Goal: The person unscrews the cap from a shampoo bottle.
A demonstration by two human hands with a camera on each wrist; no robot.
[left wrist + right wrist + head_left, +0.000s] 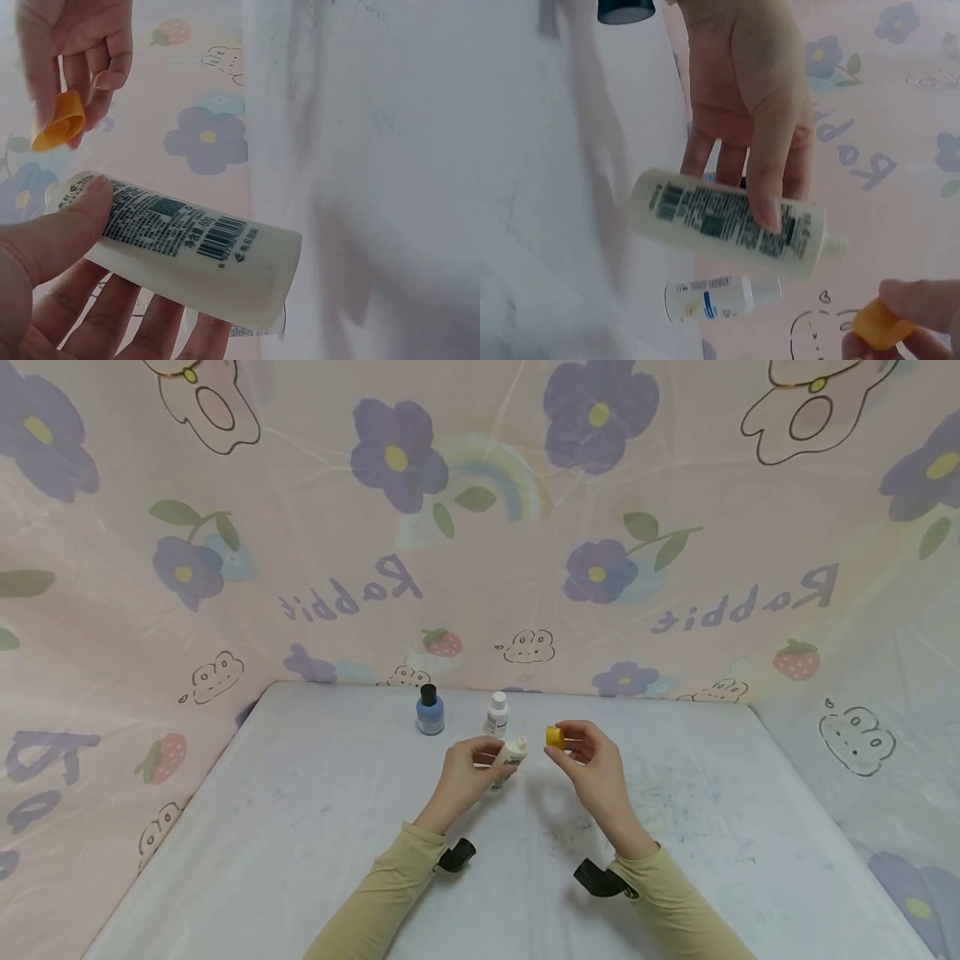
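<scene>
My left hand [472, 772] grips a cream-white bottle [195, 251] with a printed label and barcode, thumb on the label side and fingers behind. The bottle is tilted, and its bare neck [837, 248] points toward the right hand. Between thumb and fingers my right hand [596, 768] pinches a yellow cap [555, 737], held apart from the bottle. In the left wrist view the cap's hollow underside shows. Behind the left hand stands a small white bottle [497, 717] with a white cap, upright on the table.
A blue bottle [431, 717] with a black cap stands upright left of the white one. The white-covered table [300, 827] ends at a printed pink curtain [480, 560] at the back and sides. Black wrist cameras [600, 878] sit under both forearms.
</scene>
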